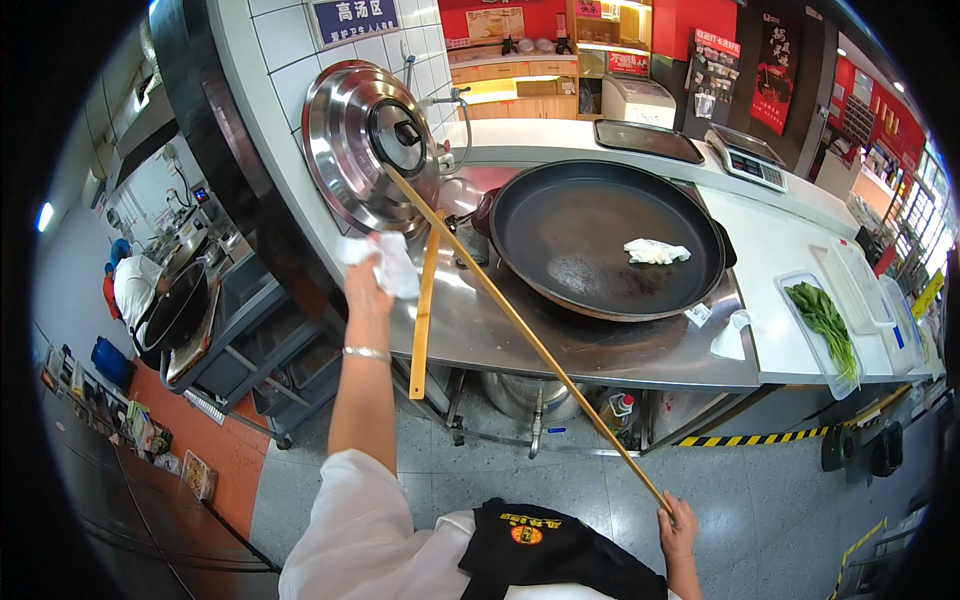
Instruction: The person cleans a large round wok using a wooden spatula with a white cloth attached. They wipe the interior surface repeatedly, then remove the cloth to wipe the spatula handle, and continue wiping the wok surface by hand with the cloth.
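Observation:
My left hand holds a crumpled white cloth or paper wipe, blurred, over the left end of the steel counter. Low at the right, my right hand is closed around the near end of a long, thin wooden stick. The stick slants up to the left, its far tip in front of a domed metal lid that leans on the tiled wall. A flat wooden strip with a hole juts over the counter's edge. A large black round pan has a crumpled white wipe inside.
Leafy greens lie in a clear tray at right, near plastic containers. A digital scale and black tray stand behind the pan. Below is a steel pot with a tap. A grey cart and a person are left.

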Action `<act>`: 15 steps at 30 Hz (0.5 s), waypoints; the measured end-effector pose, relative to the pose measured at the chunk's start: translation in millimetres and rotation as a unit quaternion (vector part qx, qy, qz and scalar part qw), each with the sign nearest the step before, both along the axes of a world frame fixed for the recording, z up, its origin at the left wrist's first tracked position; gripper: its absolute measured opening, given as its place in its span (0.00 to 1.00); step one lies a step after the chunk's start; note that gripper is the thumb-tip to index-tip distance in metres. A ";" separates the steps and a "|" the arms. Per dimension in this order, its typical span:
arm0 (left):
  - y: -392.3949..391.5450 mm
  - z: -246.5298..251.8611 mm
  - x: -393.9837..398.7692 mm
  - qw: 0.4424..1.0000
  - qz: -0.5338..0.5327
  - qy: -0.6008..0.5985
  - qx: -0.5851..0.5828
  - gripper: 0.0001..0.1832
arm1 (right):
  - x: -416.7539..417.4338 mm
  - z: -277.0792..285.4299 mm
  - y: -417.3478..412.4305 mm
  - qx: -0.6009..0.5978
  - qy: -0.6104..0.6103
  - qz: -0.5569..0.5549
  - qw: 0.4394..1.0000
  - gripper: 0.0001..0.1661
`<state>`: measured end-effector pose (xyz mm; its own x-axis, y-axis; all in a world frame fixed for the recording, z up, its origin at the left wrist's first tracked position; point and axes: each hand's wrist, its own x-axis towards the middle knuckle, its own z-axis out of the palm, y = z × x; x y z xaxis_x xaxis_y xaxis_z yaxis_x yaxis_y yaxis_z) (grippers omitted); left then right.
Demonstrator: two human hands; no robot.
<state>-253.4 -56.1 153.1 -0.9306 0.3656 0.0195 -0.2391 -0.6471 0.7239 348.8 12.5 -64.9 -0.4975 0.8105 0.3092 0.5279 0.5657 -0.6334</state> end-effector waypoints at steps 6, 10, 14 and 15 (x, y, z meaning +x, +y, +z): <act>22.6 -51.9 91.7 0.979 -0.181 -0.073 0.063 0.32 | -70.3 5.7 4.5 -0.019 0.020 -0.033 0.999 0.22; 31.1 -79.8 96.9 0.948 -0.206 -0.108 0.218 0.30 | -97.1 28.5 -8.0 -0.006 -0.035 -0.075 0.997 0.21; 30.5 -91.0 85.6 0.948 -0.216 -0.099 0.213 0.25 | -87.0 26.0 -5.1 -0.076 -0.036 0.069 0.994 0.21; 30.8 -92.4 85.6 0.961 -0.196 -0.085 0.173 0.25 | -79.7 23.5 -2.8 -0.138 -0.053 0.109 0.983 0.22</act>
